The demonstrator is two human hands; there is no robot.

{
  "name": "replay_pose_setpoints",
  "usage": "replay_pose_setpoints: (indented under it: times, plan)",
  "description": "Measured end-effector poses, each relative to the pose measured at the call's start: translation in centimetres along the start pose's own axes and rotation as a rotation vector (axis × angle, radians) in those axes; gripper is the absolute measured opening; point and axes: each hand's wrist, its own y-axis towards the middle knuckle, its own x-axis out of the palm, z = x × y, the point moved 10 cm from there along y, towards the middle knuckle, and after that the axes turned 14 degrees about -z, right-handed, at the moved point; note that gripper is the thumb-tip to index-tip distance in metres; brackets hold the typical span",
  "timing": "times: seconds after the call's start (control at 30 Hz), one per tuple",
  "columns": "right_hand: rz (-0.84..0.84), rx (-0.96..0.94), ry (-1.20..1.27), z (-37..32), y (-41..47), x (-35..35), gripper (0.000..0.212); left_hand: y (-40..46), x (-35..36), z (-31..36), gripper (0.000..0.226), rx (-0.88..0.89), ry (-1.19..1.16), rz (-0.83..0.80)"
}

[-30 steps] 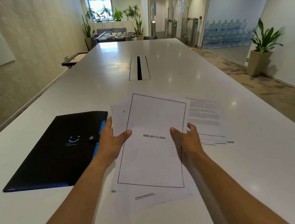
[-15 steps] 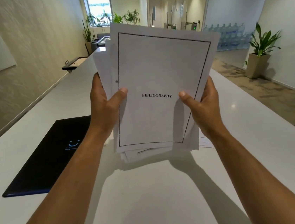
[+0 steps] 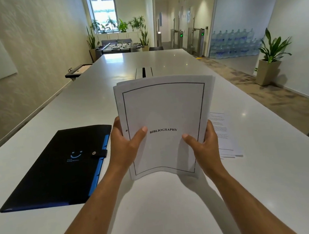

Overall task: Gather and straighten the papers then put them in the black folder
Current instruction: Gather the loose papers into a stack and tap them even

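Both hands, left hand (image 3: 126, 149) and right hand (image 3: 207, 147), hold one upright, slightly bowed stack of white papers (image 3: 166, 115) above the glossy white counter (image 3: 160, 212), fingers clamped on its edges. One matte black folder (image 3: 59, 166) lies closed left; a few printed sheets (image 3: 223, 134) lie right.

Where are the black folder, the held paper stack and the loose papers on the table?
black folder (image 3: 55, 166): head view, front cover.
held paper stack (image 3: 163, 106): head view, top sheet.
loose papers (image 3: 224, 134): head view, printed page.

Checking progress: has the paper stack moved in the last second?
Yes. The paper stack rose off the table into both hands, upright beside the black folder.
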Motion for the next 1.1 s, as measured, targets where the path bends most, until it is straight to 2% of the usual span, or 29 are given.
replay_pose_setpoints:
  times: [0.23, 0.37, 0.53, 0.57, 0.63, 0.7, 0.87, 1.1]
  plan:
    - [0.012, 0.05, -0.121, 0.7, 0.7, -1.1, 0.032, 0.8, 0.0, -0.7, 0.045, -0.023, -0.002, 0.06]
    - [0.08, 0.197, -0.132, 3.3, 1.7, -3.7, 0.054, 1.8, -0.8, -4.5, 0.047, -0.25, 0.115, 0.104]
    - [0.145, 0.415, -0.013, 7.4, 2.2, -8.6, 0.032, 2.3, -1.3, -9.9, 0.054, -0.43, 0.385, 0.034]
    - [0.161, 0.462, 0.004, 8.3, 2.2, -9.7, 0.036, 2.3, -1.5, -10.9, 0.056, -0.465, 0.433, 0.028]
    - [0.217, 0.543, -0.005, 10.1, 2.2, -12.0, 0.06, 2.2, -1.8, -12.1, 0.061, -0.523, 0.512, 0.031]
    - [0.292, 0.602, -0.058, 11.1, 2.1, -14.3, 0.073, 2.2, -1.9, -12.7, 0.067, -0.55, 0.577, 0.038]
    - [0.405, 0.703, -0.279, 11.4, 1.5, -18.6, 0.064, 2.3, -1.8, -12.8, 0.07, -0.577, 0.671, 0.042]
    - [0.307, 0.788, -0.553, 11.8, 2.6, -18.6, 0.066, 3.8, -1.4, -13.2, 0.079, -0.564, 0.669, 0.004]
